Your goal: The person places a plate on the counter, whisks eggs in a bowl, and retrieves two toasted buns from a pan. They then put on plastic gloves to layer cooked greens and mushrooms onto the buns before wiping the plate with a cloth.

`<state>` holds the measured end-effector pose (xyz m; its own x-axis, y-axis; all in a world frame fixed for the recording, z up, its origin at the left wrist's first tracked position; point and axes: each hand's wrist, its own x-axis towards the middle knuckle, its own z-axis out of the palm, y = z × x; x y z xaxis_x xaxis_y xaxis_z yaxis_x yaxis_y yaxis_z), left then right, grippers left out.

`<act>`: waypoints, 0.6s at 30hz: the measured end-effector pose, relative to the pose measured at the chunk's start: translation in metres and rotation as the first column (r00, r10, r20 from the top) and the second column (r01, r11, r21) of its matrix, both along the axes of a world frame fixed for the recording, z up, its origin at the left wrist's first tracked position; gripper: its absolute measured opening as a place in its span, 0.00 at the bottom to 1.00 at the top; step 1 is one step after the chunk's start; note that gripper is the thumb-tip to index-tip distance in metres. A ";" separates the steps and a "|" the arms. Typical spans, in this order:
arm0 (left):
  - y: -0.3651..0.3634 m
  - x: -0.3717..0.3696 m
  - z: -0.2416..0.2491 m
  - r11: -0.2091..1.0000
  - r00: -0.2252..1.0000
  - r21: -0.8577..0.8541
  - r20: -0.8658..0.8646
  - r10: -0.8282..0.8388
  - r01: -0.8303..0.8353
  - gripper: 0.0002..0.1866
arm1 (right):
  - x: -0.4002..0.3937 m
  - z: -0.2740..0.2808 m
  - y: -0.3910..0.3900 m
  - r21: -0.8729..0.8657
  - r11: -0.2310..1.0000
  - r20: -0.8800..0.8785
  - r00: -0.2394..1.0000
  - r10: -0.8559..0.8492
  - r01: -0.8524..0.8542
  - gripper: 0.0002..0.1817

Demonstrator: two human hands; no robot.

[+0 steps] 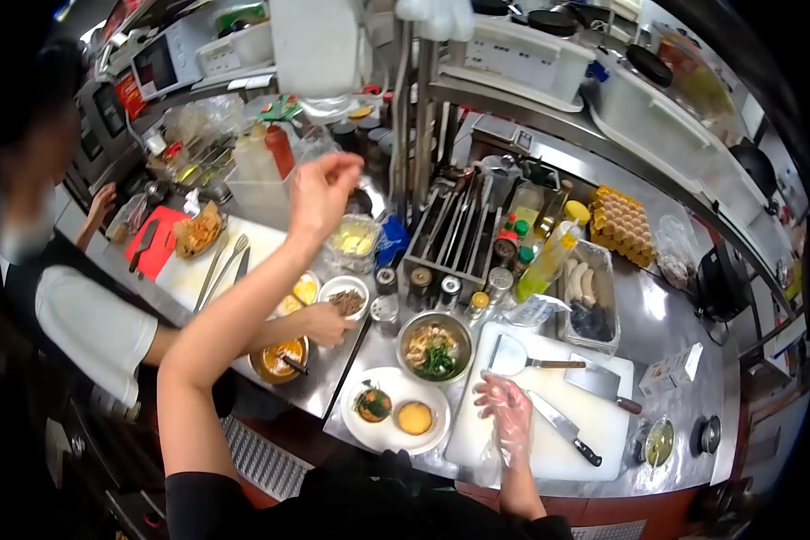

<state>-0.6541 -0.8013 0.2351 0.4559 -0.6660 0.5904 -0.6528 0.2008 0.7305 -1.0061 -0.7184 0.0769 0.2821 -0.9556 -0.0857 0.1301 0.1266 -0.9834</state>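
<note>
Head view: metal bowl (447, 322) on the bench (664, 333) contains chopped greens (437, 362) and pale pieces. Plate (378, 439) just in front of it carries two rounds (415, 418), one green-topped, one plain yellow. To the left, white bowl (331, 283) contains dark shreds (344, 301); another person's hand (328, 325) is at its edge, contact unclear. Clear bin (590, 337), right: long pale items and dark ones.

Left hand (331, 184): raised well above the bench, fingers bent, tips close together; cannot tell whether they hold anything.

Right hand (508, 416): clear glove, palm up above the board (466, 441), beside the plate; fingers half curled, apart, seemingly holding nothing.
</note>
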 end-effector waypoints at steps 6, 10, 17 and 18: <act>-0.107 -0.029 0.074 0.853 0.860 -0.512 0.385 0.336 -0.104 0.07 | -0.036 -0.051 0.018 0.010 0.952 -0.107 0.947 -0.304 0.307 0.21; -0.149 -0.031 0.133 0.519 0.440 -0.852 0.491 0.752 0.064 0.10 | -0.028 -0.035 0.042 0.029 0.918 -0.067 0.917 -0.393 0.396 0.21; -0.189 0.002 0.166 0.614 0.319 -0.786 0.602 0.732 0.074 0.11 | -0.002 -0.022 0.079 0.060 0.881 -0.095 0.881 -0.463 0.469 0.21; -0.185 0.000 0.168 0.597 0.367 -0.790 0.602 0.710 0.142 0.06 | 0.001 -0.023 0.080 0.074 0.871 -0.045 0.874 -0.484 0.487 0.19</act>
<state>-0.6541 -0.9860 0.4027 -0.4701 0.1475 0.8702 -0.8826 -0.0698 -0.4650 -1.0048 -0.6384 0.0536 -0.2187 -0.9611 -0.1685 0.1723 0.1319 -0.9762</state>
